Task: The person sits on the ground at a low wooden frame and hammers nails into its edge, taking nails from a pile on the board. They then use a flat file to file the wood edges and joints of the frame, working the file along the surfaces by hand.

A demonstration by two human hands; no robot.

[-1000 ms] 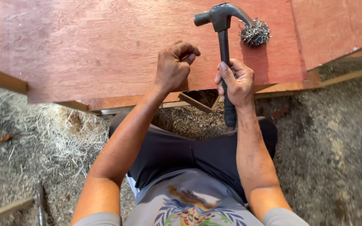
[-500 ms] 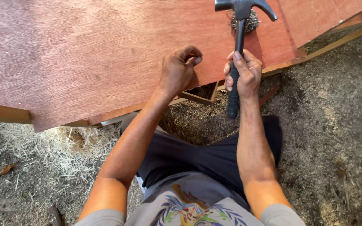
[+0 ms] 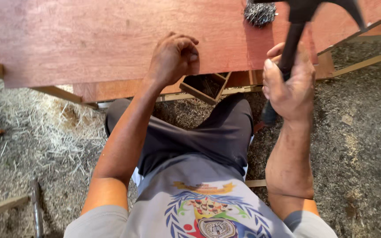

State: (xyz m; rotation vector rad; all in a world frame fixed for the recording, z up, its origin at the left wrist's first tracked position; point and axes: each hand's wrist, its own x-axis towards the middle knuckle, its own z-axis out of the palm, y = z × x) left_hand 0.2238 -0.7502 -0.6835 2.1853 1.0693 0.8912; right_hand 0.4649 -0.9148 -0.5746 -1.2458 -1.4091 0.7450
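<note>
**Hammer up, fingers pinched at the board's edge**

I am gripping the dark-handled claw hammer (image 3: 293,44) in my right hand (image 3: 289,86), fingers wrapped and clenched around the lower part of the handle. The black steel head is sitting at the top edge of the view, partly cut off and blurred. I judge it top-heavy: the weight is in the head, the handle is stiff, and holding it low gives swing but less control, so the grip has to be firm to keep it from twisting.

My left hand (image 3: 173,59) is resting curled on the large reddish-brown plywood sheet (image 3: 89,39), fingertips pinched together near its front edge. Whether they are holding a nail I cannot tell; anything between them is too small to see. The sheet is looking thin, stiff and flat, lying over pale wooden framing (image 3: 208,88) that is showing beneath its near edge.

Beyond my hands, a tangled grey clump of wire or nails (image 3: 259,12) is lying on the sheet, just beside the hammer head. My own pinching fingers are the thing most in the way, sitting near the line of the hammer.

Around me, my dark trousers (image 3: 199,132) are crouched over grey sawdust-strewn ground (image 3: 367,132), with dry straw (image 3: 31,128) to my left and a loose wooden strip (image 3: 1,207) lying at the lower left.
</note>
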